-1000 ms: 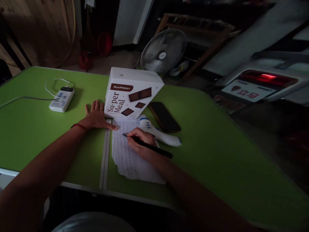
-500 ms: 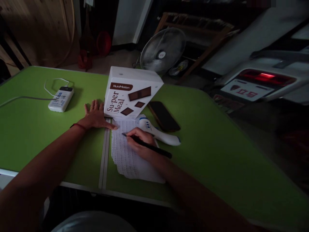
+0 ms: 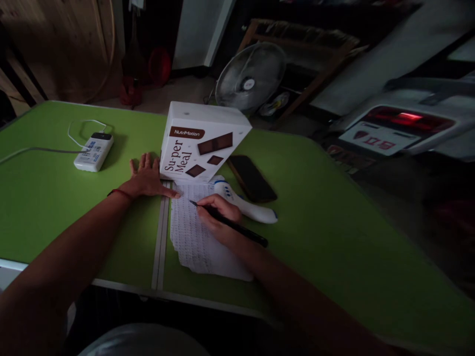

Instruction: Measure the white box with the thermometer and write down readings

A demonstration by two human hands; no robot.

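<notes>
A sheet of paper [image 3: 196, 247] covered in rows of handwriting lies on the green table, its lower left edge ragged. My right hand [image 3: 220, 217] rests on it, pinching a black pen [image 3: 241, 230] whose tip is at the upper part of the writing. Spread flat, my left hand [image 3: 148, 179] presses on the table, with the thumb on the paper's upper left corner. Its fingers are beside a white "NutriMotion Su-per Meal" box [image 3: 208, 148], which stands at the paper's top edge. A white and blue handheld device, like an infrared thermometer [image 3: 256, 210], lies along the paper's right side.
A dark phone [image 3: 254, 178] lies right of the box. On the left of the green table [image 3: 334, 247] sits a white power bank [image 3: 94, 152] with cables. Beyond the table stand a fan [image 3: 250, 76] and a vehicle with a lit red tail light [image 3: 408, 118].
My right hand and the pen have shifted slightly to the right on the paper. My left hand stays in place.
</notes>
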